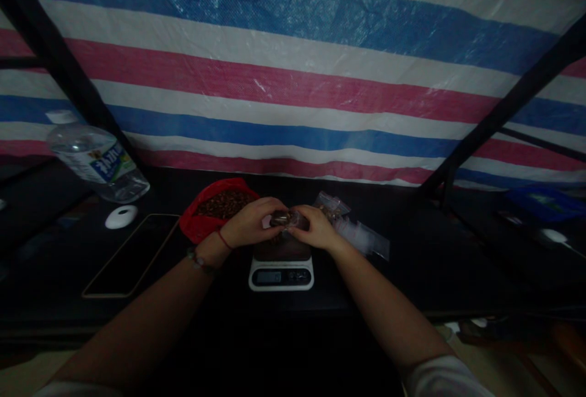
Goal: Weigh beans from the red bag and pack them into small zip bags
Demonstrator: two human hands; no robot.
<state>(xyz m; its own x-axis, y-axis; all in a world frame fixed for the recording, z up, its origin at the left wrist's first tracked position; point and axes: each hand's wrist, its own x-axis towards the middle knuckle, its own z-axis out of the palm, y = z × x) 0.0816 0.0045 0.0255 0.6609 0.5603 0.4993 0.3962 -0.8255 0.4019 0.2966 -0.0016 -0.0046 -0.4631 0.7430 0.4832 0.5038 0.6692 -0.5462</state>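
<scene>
Over a white kitchen scale (281,281), my left hand (251,223) and my right hand (315,229) meet at what looks like a small clear plastic bag (289,220) with shiny brown pieces in it. Each hand pinches one side between thumb and fingers. The scale's dark platform lies partly under my hands, and its lit display is too dim to read. Left of my left hand rests an opened red bag (185,226) full of small brown beans or nuts (224,203). Beyond my right hand lie a filled clear bag (332,204) and flat clear bags (364,238).
A phone (132,256), a white rounded object (121,217) and a clear labelled bottle (98,159) sit on the black table to the left. Black frame bars slope at both sides. A striped plastic sheet (293,91) hangs behind. A blue tray (549,203) stands far right.
</scene>
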